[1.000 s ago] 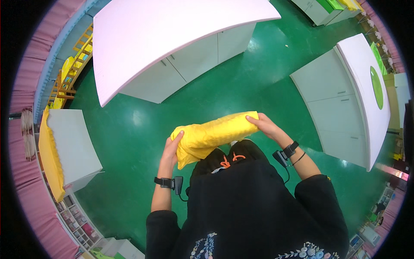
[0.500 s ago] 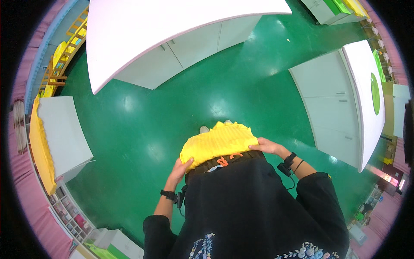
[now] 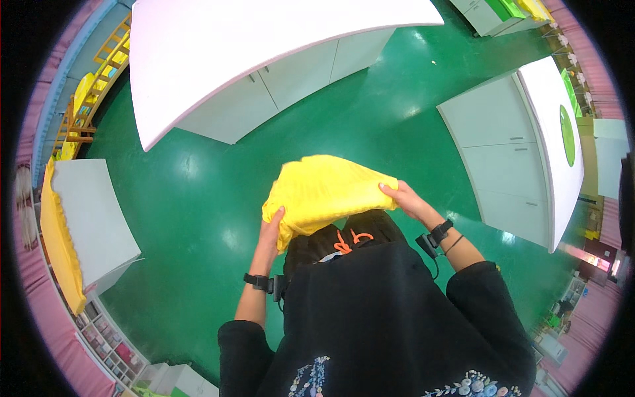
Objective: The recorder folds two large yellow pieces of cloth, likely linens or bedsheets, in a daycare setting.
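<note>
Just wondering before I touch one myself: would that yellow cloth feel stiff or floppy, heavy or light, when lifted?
The yellow cloth is probably floppy: it hangs in creases beside the left hand. It's likely light, since the left hand and right hand grip just its ends. Breakage seems unlikely, as it looks like soft fabric.

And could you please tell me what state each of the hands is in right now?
Left hand: closed, holding the left end of the yellow cloth.
Right hand: closed, holding its right end.
</note>
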Demonstrator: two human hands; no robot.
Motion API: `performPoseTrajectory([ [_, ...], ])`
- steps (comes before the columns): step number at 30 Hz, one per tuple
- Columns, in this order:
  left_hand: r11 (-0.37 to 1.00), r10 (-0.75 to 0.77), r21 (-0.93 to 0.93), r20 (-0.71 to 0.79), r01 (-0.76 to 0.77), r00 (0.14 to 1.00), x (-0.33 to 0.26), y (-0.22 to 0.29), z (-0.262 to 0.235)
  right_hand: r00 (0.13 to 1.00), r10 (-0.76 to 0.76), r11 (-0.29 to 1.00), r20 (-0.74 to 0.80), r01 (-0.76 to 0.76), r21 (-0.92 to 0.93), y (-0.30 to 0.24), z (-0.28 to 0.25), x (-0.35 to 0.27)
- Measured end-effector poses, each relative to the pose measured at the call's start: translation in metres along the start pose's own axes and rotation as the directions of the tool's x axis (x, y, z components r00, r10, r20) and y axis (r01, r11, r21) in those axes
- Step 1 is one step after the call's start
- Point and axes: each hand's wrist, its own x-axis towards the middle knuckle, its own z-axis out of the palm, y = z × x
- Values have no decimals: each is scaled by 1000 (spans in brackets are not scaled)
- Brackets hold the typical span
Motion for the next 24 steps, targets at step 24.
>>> performPoseTrajectory([
  [24, 809, -585, 73, -5, 584, 811, 53, -9, -47, 917, 209, 438, -340, -398, -806, -16, -27, 68],
])
